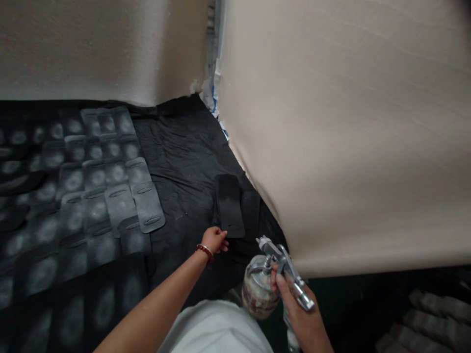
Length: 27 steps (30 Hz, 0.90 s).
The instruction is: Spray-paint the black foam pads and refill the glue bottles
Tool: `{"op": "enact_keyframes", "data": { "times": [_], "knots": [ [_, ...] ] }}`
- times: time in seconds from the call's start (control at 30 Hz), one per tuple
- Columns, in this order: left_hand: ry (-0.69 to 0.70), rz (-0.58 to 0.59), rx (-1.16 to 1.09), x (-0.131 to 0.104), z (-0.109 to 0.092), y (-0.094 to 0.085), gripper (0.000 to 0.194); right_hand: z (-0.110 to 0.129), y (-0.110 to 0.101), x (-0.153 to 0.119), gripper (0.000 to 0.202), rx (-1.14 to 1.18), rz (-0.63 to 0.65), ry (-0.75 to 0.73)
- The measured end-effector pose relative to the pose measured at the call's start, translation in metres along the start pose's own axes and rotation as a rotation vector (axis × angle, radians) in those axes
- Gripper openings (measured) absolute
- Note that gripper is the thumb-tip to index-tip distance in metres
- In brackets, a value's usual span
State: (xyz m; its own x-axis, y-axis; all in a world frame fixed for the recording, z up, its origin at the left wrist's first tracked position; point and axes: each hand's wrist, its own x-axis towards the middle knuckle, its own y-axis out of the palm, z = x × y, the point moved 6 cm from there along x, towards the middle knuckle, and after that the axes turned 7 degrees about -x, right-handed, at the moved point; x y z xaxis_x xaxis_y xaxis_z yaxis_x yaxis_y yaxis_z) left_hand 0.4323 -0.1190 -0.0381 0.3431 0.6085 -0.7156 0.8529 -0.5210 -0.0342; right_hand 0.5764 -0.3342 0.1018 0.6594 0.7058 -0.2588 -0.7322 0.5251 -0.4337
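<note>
My left hand (216, 239), with a red bracelet at the wrist, pinches the near left corner of a black flat piece (231, 211) with rounded corners. That piece lies over another dark piece on a black cover sheet (176, 147). In my right hand (294, 299) is a metal spray gun (285, 267), its nozzle turned toward the upper left. A stained cup (260, 289) hangs beneath the gun. Left of my hands, rows of similar dark pieces (117, 171) lie overlapping, many carrying whitish round spray marks and some with slits.
A large beige sheet (349, 137) stands along the right side, its lower edge beside the work surface. Another beige panel (91, 49) rises at the back left. Light-coloured stacked bundles (434, 318) sit at the lower right in shadow.
</note>
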Motion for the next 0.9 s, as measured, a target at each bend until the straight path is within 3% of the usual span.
{"op": "enact_keyframes", "data": {
  "times": [0.13, 0.3, 0.5, 0.63, 0.8, 0.9],
  "knots": [
    [0.016, 0.011, -0.11, 0.002, 0.003, 0.001, 0.024, -0.01, -0.014, -0.005, 0.045, 0.007, -0.015, 0.044],
    [0.016, -0.019, -0.11, 0.002, 0.007, 0.0, 0.03, -0.022, -0.014, -0.01, 0.045, -0.013, 0.149, 0.075],
    [0.023, -0.024, -0.112, 0.002, 0.004, 0.002, 0.026, -0.007, -0.004, 0.002, 0.039, 0.034, 0.081, 0.022],
    [0.033, -0.031, -0.098, -0.001, -0.004, 0.002, 0.027, -0.001, -0.007, 0.009, 0.039, 0.025, 0.032, 0.023],
    [0.034, -0.075, -0.123, -0.002, -0.022, 0.004, 0.015, -0.004, -0.013, 0.006, 0.045, 0.06, 0.184, 0.081],
    [0.036, -0.129, -0.239, -0.003, -0.03, 0.0, 0.017, -0.011, -0.02, 0.004, 0.046, 0.045, 0.159, 0.111]
  ]
}}
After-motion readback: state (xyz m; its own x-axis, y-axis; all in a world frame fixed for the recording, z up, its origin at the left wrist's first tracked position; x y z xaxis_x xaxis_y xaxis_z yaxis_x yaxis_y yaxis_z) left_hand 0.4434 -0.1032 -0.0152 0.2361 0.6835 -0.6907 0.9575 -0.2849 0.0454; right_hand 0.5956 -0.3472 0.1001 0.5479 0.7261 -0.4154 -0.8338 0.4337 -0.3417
